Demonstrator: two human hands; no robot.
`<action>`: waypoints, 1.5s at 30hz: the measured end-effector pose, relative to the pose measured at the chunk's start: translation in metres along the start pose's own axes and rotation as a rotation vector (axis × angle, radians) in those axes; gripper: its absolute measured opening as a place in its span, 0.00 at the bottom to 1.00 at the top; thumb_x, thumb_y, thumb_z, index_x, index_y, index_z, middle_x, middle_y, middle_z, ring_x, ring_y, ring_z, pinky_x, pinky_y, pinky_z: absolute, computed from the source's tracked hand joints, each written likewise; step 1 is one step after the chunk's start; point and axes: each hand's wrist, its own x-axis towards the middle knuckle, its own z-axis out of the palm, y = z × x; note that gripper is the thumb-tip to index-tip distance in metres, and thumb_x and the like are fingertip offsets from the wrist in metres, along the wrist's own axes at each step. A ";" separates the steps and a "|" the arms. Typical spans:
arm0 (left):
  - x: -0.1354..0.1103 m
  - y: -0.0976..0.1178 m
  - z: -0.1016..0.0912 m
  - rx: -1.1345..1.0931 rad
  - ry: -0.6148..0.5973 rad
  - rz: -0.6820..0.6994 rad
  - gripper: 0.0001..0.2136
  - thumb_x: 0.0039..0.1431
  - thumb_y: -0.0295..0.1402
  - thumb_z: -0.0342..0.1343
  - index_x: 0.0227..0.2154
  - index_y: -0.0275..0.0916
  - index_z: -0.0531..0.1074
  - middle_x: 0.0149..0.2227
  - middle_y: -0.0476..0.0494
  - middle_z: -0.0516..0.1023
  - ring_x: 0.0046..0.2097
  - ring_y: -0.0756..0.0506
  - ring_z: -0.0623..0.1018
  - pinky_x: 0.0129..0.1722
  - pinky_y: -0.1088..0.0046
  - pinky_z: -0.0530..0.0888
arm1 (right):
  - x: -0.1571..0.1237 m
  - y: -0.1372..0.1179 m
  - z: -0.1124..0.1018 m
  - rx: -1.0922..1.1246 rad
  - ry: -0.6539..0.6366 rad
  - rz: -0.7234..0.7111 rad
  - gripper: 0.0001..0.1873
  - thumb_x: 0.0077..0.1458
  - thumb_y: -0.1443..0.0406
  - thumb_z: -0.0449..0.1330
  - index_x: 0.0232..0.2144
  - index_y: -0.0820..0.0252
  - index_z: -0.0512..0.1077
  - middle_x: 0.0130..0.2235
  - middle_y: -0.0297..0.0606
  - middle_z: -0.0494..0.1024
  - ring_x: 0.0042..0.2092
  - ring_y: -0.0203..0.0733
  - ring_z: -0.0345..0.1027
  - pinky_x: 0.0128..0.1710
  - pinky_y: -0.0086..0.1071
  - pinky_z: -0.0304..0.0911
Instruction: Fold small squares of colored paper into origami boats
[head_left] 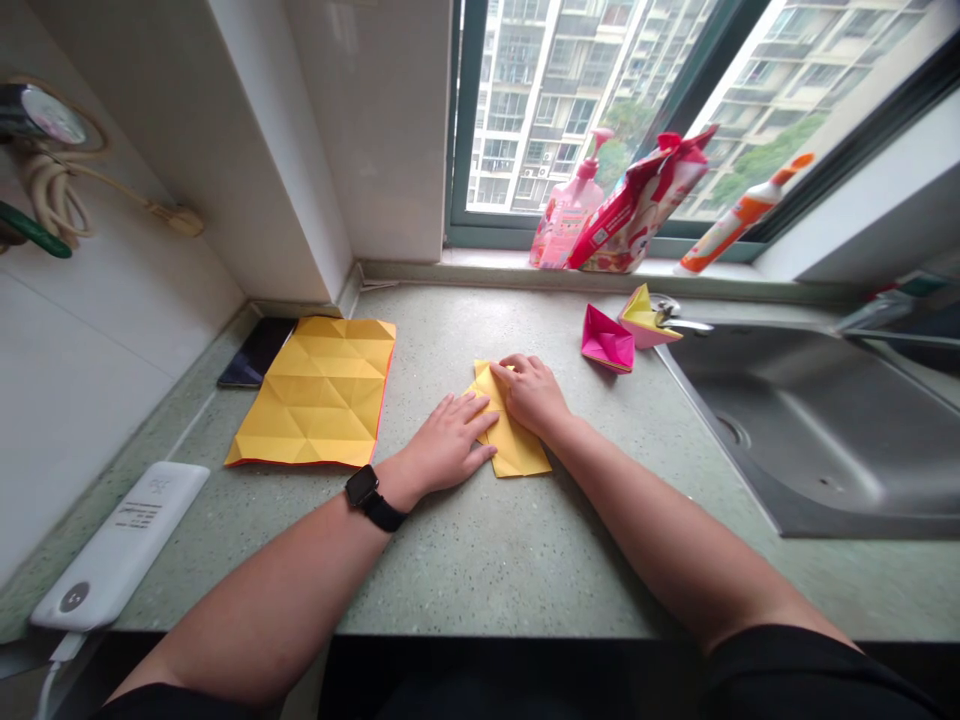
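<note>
A folded piece of yellow paper (517, 450) lies on the counter in front of me, narrow and layered, with creases showing. My left hand (454, 440) rests flat with its fingers apart, the fingertips on the paper's left side. At the paper's upper part is my right hand (531, 395), its fingers bent and gripping the top right edge; the thumb is partly hidden. Left of my hands, a larger yellow sheet (319, 395) with a grid of creases and a red-orange underside lies spread out. A pink folded paper boat-like shape (607, 342) and a yellow-and-pink one (649, 318) stand to the right.
A steel sink (832, 420) with a tap (679, 322) is at right. A dark phone (256, 352) lies partly beneath the large sheet. A white power bank (124, 545) is at left. A pink pump bottle (566, 215), red pouch (645, 210) and orange-white bottle (731, 228) line the windowsill.
</note>
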 end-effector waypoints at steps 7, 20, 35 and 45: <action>0.001 -0.004 0.001 -0.005 0.008 -0.051 0.22 0.78 0.43 0.51 0.69 0.45 0.69 0.75 0.37 0.66 0.77 0.34 0.62 0.77 0.44 0.57 | 0.000 0.004 0.000 -0.003 0.021 -0.059 0.26 0.69 0.70 0.55 0.65 0.53 0.77 0.63 0.49 0.79 0.59 0.57 0.68 0.56 0.45 0.66; 0.002 -0.008 0.003 0.035 0.014 -0.015 0.23 0.80 0.38 0.47 0.72 0.43 0.65 0.77 0.37 0.63 0.78 0.35 0.61 0.76 0.45 0.59 | -0.046 0.022 -0.012 0.167 -0.013 -0.273 0.29 0.61 0.77 0.58 0.56 0.48 0.84 0.60 0.41 0.83 0.58 0.51 0.76 0.64 0.48 0.69; 0.004 -0.010 0.003 0.004 0.027 -0.031 0.22 0.79 0.41 0.48 0.69 0.45 0.71 0.75 0.39 0.68 0.77 0.33 0.62 0.77 0.42 0.58 | -0.137 0.006 -0.027 0.123 -0.066 -0.341 0.33 0.58 0.79 0.58 0.58 0.46 0.83 0.60 0.41 0.83 0.56 0.49 0.77 0.56 0.46 0.72; 0.003 -0.002 0.003 0.009 0.025 -0.075 0.28 0.73 0.50 0.56 0.69 0.42 0.69 0.75 0.34 0.65 0.77 0.29 0.60 0.77 0.40 0.54 | -0.135 0.010 -0.044 0.271 -0.126 -0.297 0.33 0.57 0.80 0.56 0.54 0.45 0.85 0.57 0.35 0.86 0.57 0.45 0.80 0.60 0.44 0.72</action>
